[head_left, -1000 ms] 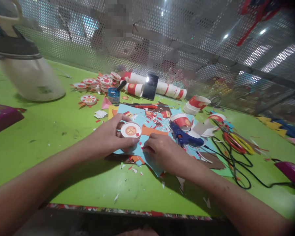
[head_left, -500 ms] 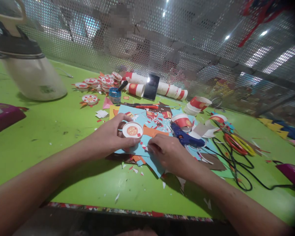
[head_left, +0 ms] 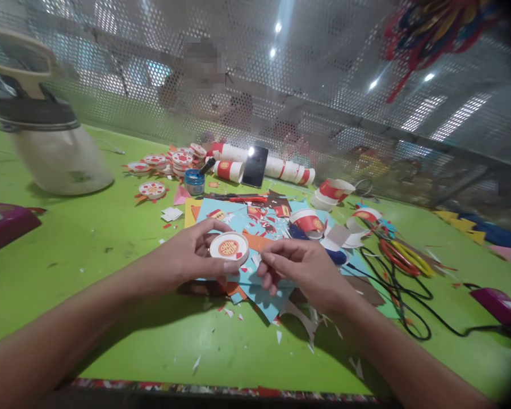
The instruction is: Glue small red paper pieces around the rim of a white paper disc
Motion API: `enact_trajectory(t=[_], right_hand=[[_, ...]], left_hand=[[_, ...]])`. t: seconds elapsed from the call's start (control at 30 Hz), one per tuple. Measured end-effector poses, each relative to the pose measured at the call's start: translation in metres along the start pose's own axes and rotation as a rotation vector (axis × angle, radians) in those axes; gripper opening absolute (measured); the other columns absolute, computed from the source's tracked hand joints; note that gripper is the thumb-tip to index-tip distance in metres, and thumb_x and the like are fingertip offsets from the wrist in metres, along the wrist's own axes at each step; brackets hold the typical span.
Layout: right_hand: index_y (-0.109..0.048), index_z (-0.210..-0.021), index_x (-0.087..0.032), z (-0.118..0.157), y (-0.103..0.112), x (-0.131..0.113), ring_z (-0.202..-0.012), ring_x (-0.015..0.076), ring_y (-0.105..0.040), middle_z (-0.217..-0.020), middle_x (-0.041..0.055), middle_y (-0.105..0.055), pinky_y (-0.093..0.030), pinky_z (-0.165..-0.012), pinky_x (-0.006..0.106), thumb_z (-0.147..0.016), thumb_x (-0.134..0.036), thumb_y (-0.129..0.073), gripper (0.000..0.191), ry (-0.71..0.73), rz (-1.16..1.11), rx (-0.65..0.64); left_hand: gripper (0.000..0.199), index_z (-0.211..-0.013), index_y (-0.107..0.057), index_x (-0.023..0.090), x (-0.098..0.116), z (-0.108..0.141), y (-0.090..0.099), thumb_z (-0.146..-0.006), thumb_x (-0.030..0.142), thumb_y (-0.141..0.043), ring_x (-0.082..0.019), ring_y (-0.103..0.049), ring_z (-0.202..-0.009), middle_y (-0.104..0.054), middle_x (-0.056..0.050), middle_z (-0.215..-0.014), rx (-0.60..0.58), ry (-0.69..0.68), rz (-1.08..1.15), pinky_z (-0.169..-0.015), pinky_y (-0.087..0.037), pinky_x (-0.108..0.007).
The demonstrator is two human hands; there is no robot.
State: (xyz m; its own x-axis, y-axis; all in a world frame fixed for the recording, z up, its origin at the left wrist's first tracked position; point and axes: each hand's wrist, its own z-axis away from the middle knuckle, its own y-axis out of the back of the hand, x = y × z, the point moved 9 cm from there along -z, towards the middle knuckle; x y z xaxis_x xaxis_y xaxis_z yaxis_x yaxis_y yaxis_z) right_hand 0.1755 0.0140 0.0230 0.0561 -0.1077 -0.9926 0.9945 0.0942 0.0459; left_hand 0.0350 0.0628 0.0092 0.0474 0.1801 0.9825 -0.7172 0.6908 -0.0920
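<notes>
A round white disc (head_left: 229,247) with an orange emblem and a small red piece near its edge is held between the thumb and fingers of my left hand (head_left: 196,253). Just right of it, my right hand (head_left: 292,264) is closed in a pinch; whatever its fingertips hold is too small to make out. Beneath both hands lie blue paper sheets (head_left: 266,304) strewn with red and white scraps. An orange strip (head_left: 255,241) lies between the hands. Behind my right hand is a blue glue gun (head_left: 336,257), partly hidden.
Finished-looking discs (head_left: 152,191) are grouped at the back left near a blue jar (head_left: 195,182). A phone (head_left: 255,166) leans against paper cups (head_left: 289,169). Pliers (head_left: 402,258) and a black cable (head_left: 417,295) lie right; a large pitcher (head_left: 63,159) stands left.
My right hand has risen off the paper, its fingertips now higher and pinched beside the disc. The disc stays in my left hand. The whole view has shifted slightly.
</notes>
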Motion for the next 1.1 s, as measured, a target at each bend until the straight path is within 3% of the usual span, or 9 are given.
enact_trajectory(t=[0.17,0.27,0.4,0.53,0.67,0.87,1.1], right_hand=[[-0.068,-0.076,-0.016,0.006,0.003,-0.011,-0.055,0.0107,-0.063,-0.067,0.0007,-0.068,-0.054,-0.053,0.025,-0.082,-0.037,-0.07,0.023,0.102,0.072,0.063],[-0.068,-0.081,-0.017,0.014,0.007,-0.035,-0.055,0.0117,-0.061,-0.065,-0.0006,-0.065,-0.052,-0.054,0.026,-0.089,-0.028,-0.062,0.014,0.362,0.332,0.177],[-0.067,-0.091,-0.014,0.035,-0.013,-0.061,-0.066,0.0149,-0.064,-0.075,0.0051,-0.07,-0.051,-0.063,0.029,-0.092,-0.014,-0.055,0.013,0.8,0.843,0.23],[-0.066,-0.097,-0.009,0.046,-0.029,-0.062,-0.073,0.0176,-0.064,-0.08,0.0096,-0.072,-0.049,-0.064,0.029,-0.093,-0.01,-0.052,0.014,0.996,1.058,0.181],[-0.066,-0.096,-0.01,0.048,-0.037,-0.058,-0.065,0.017,-0.058,-0.075,0.0083,-0.068,-0.044,-0.058,0.029,-0.096,-0.013,-0.047,0.018,1.042,1.179,0.101],[-0.065,-0.099,-0.011,0.047,-0.045,-0.053,-0.063,0.0172,-0.053,-0.07,0.0062,-0.064,-0.038,-0.054,0.029,-0.097,-0.015,-0.041,0.025,0.998,1.258,-0.047],[-0.07,-0.096,-0.012,0.049,-0.047,-0.053,-0.057,0.0149,-0.045,-0.066,0.0032,-0.058,-0.032,-0.051,0.027,-0.097,-0.013,-0.039,0.031,0.954,1.283,-0.119]], left_hand=[[0.053,-0.107,-0.048,0.024,-0.005,0.0,-0.01,-0.067,0.024,-0.083,-0.018,-0.069,-0.075,-0.072,-0.002,-0.091,-0.072,0.031,0.057,-0.063,-0.055,-0.029],[0.05,-0.103,-0.05,0.023,-0.008,0.0,-0.017,-0.066,0.022,-0.083,-0.017,-0.069,-0.076,-0.07,-0.001,-0.089,-0.134,0.022,0.067,-0.068,-0.055,-0.029],[0.047,-0.104,-0.053,0.023,-0.012,0.001,-0.023,-0.068,0.027,-0.083,-0.02,-0.068,-0.08,-0.069,-0.003,-0.093,-0.21,0.018,0.053,-0.069,-0.057,-0.033],[0.049,-0.104,-0.053,0.024,-0.012,0.001,-0.021,-0.066,0.026,-0.084,-0.02,-0.067,-0.08,-0.069,-0.002,-0.091,-0.207,0.017,0.024,-0.07,-0.057,-0.033],[0.045,-0.104,-0.053,0.024,-0.01,0.004,-0.025,-0.069,0.027,-0.082,-0.02,-0.068,-0.081,-0.069,-0.001,-0.091,-0.239,0.024,0.006,-0.072,-0.056,-0.034],[0.045,-0.105,-0.056,0.023,-0.008,0.007,-0.026,-0.068,0.03,-0.082,-0.022,-0.069,-0.082,-0.069,-0.004,-0.095,-0.263,0.042,-0.052,-0.072,-0.055,-0.036],[0.046,-0.105,-0.056,0.022,-0.01,0.007,-0.026,-0.069,0.031,-0.083,-0.02,-0.067,-0.079,-0.068,-0.003,-0.093,-0.286,0.046,-0.1,-0.07,-0.053,-0.033]])
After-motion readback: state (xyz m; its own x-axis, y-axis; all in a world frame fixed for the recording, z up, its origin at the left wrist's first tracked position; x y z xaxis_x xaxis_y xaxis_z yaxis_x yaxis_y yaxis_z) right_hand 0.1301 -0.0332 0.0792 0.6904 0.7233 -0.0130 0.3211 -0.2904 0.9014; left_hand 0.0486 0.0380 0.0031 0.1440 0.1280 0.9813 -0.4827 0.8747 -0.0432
